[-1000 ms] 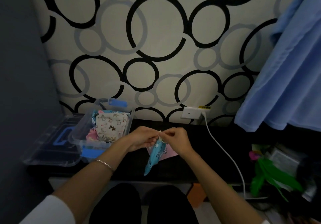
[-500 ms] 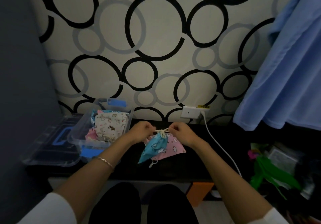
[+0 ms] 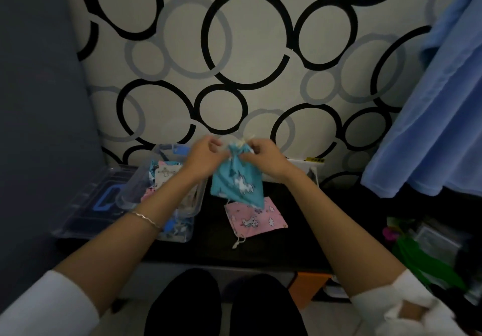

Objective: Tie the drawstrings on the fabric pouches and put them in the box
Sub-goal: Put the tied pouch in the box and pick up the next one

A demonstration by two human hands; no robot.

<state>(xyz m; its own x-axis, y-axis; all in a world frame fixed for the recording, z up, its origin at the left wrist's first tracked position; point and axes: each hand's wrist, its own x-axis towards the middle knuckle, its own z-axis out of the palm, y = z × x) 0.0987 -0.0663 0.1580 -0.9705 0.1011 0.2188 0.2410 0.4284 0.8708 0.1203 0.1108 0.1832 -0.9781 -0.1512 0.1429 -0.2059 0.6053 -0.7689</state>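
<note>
Blue unicorn pouch (image 3: 236, 183), drawstring being tied.
Left hand (image 3: 206, 159) and right hand (image 3: 263, 159) pinched cords at gathered neck, holding pouch aloft to cinch; clear box (image 3: 159, 200) alongside.

We face a wall (image 3: 260, 35) papered with black and grey rings. A blue cloth (image 3: 430, 127) hangs at right above a black table (image 3: 326, 218). A white socket (image 3: 309, 164) sits against the wall; the green clutter (image 3: 417, 262) may be leaves.
</note>
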